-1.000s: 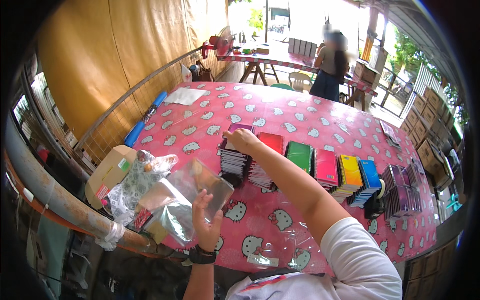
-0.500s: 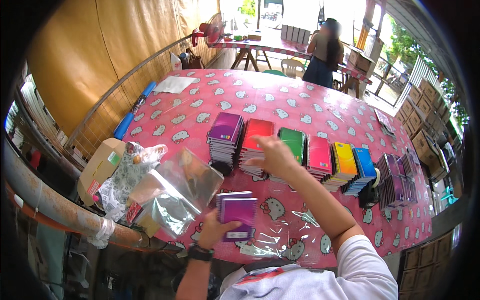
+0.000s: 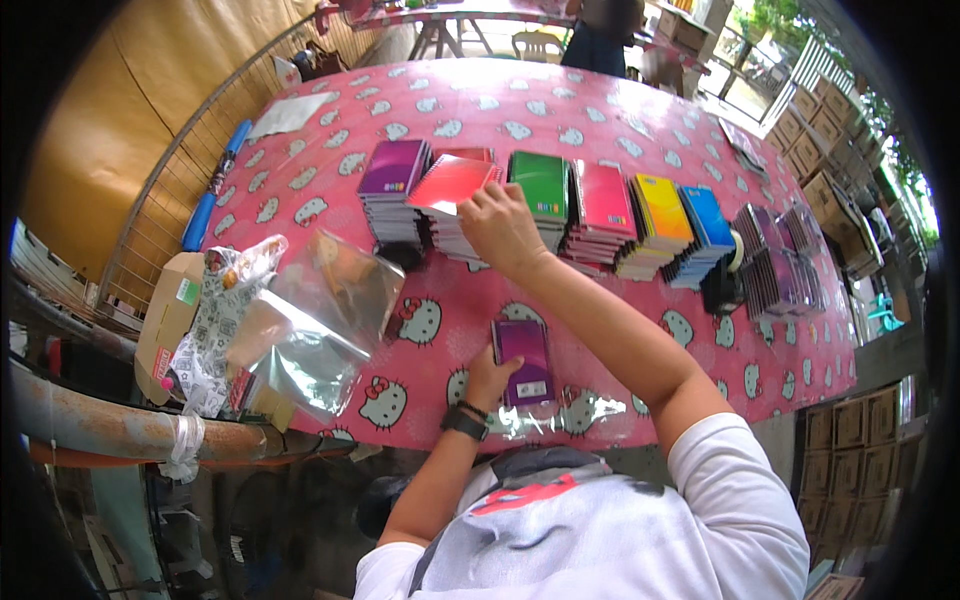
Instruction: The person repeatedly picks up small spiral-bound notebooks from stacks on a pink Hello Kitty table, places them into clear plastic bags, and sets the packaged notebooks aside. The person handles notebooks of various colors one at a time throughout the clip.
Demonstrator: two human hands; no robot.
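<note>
My left hand (image 3: 488,383) is closed round the left edge of a purple spiral notebook (image 3: 524,352), thumb on its cover, close to the table's near edge. A second notebook seems to lie beneath it, mostly hidden. Beyond it, my right hand (image 3: 503,228) pinches the right side of a red notebook (image 3: 448,184), which sits tilted and skewed atop the red stack. To its left stands a purple stack (image 3: 394,170). On the right, a row continues with green (image 3: 538,182), pinkish-red (image 3: 604,197), yellow (image 3: 660,212) and blue (image 3: 707,217) notebook stacks.
Clear plastic bags (image 3: 318,335) and a cardboard box (image 3: 165,325) lie at the left. Bundled purple notebooks (image 3: 782,272) sit at the right, beside a black object (image 3: 724,292). A metal rail (image 3: 150,205) borders the left side. A person (image 3: 604,35) stands at the far table.
My right hand, spread above the stacks before, now grips the top red notebook and has tilted it. My left hand has brought the purple notebooks rightward, more squarely aligned. The view has tipped downward.
</note>
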